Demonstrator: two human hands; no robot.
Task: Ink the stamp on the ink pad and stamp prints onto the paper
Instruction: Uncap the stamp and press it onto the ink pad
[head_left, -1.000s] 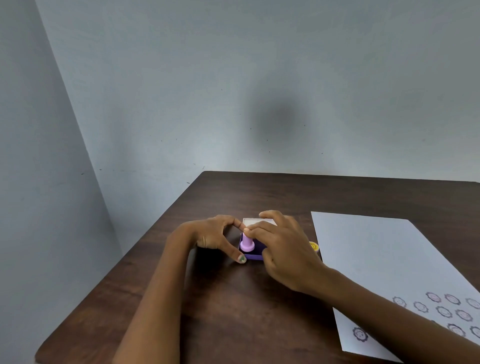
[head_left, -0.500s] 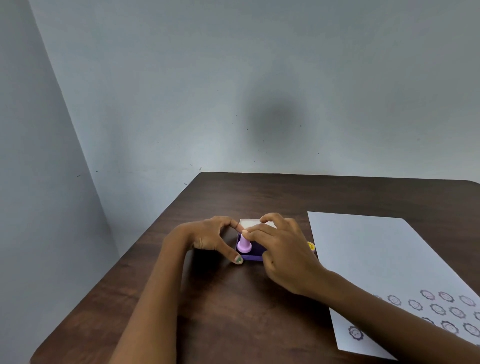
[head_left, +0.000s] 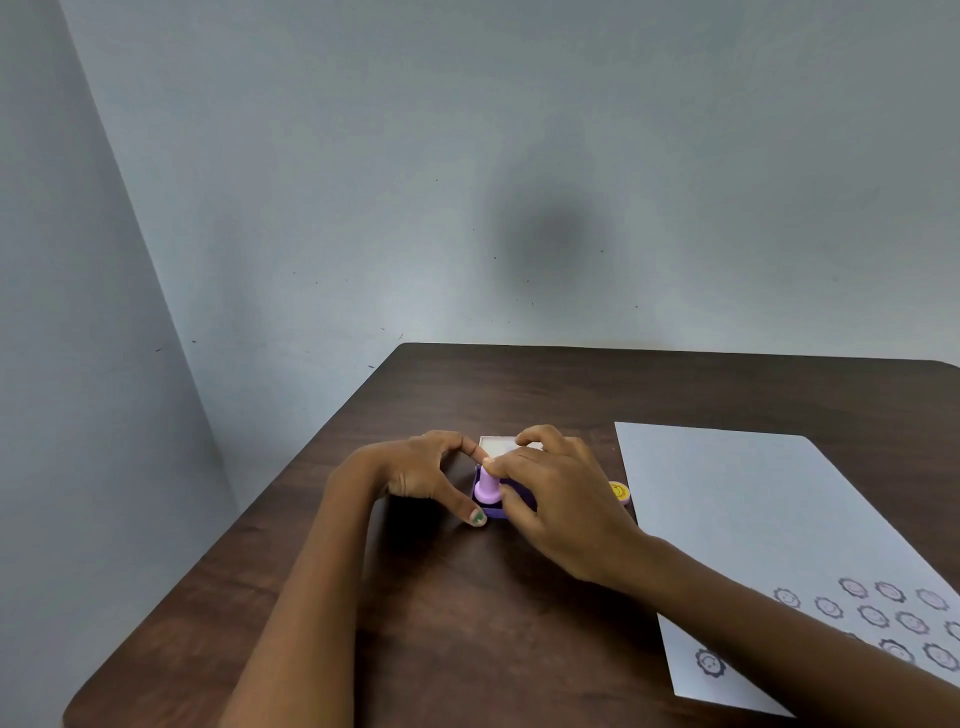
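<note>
Both hands crowd the ink pad (head_left: 511, 506); bare table (head_left: 519, 395) lies behind, paper (head_left: 753, 519) covers the right.

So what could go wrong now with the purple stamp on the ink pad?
1. The ink pad is small and only the left hand's fingertips steady it, so it might slide or lift when the stamp comes up.
2. The right hand holds the stamp near its inky base, so ink could get on the fingers and smudge the paper.
3. The right forearm lies over some prints and could smear them.
</note>
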